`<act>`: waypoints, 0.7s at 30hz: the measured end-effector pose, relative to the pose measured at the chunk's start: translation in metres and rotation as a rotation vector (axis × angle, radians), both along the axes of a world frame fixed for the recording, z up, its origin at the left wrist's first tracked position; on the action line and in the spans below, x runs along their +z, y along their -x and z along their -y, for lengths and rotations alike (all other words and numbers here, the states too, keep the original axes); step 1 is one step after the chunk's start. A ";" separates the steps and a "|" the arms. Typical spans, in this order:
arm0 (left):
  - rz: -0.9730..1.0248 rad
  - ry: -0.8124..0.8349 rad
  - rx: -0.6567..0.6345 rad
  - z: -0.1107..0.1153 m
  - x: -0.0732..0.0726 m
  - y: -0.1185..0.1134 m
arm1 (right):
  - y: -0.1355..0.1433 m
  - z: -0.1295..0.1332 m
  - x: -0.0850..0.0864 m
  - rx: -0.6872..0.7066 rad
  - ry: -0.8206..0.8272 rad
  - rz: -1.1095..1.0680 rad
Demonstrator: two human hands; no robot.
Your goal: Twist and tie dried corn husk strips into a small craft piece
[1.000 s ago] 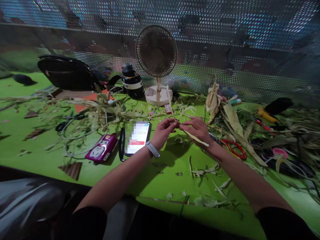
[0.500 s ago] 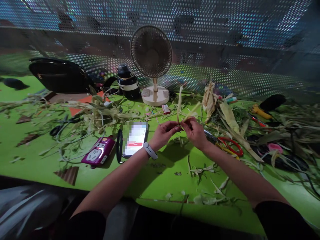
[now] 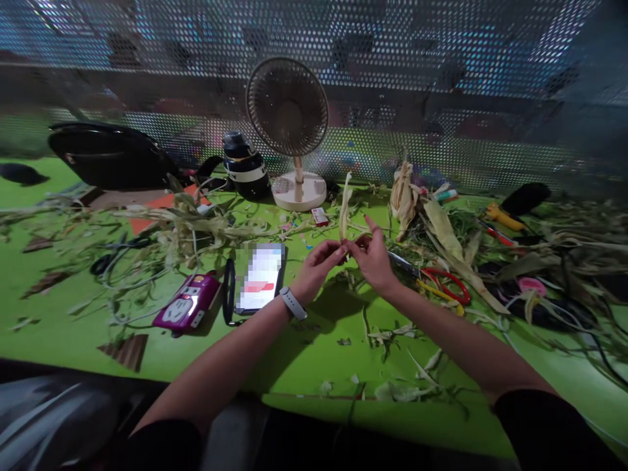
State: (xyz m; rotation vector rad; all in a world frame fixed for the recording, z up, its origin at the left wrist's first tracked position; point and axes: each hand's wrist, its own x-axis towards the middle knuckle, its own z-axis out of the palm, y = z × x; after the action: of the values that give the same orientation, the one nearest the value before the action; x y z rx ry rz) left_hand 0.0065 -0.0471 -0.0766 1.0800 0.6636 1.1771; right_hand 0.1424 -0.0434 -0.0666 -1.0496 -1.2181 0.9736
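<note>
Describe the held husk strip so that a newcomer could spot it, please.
On the green table, find the round, pale-based fan. Nearer the camera, the bare left grip and bare right grip meet at a pale, narrow husk strip. Unlike the loose, yellowish husks lying around, it points upward.

The right hand (image 3: 375,263) is now stretching a finger upward — and the end of the husk strip (image 3: 345,210) that was slanting right is dropping from sight.
</note>
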 end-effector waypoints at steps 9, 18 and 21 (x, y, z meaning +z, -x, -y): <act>0.072 0.052 0.049 0.000 -0.007 -0.006 | 0.007 0.006 -0.001 -0.038 0.030 -0.158; -0.032 0.008 0.184 -0.011 0.001 0.004 | 0.006 0.002 -0.013 -0.017 0.080 -0.042; -0.076 -0.007 0.205 -0.013 0.002 0.006 | 0.006 0.006 -0.016 0.055 0.053 0.061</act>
State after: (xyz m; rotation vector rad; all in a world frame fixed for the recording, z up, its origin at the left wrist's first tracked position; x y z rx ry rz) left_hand 0.0002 -0.0346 -0.0747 1.0859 0.8453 1.3187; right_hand 0.1361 -0.0494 -0.0828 -1.0996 -1.2831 1.0269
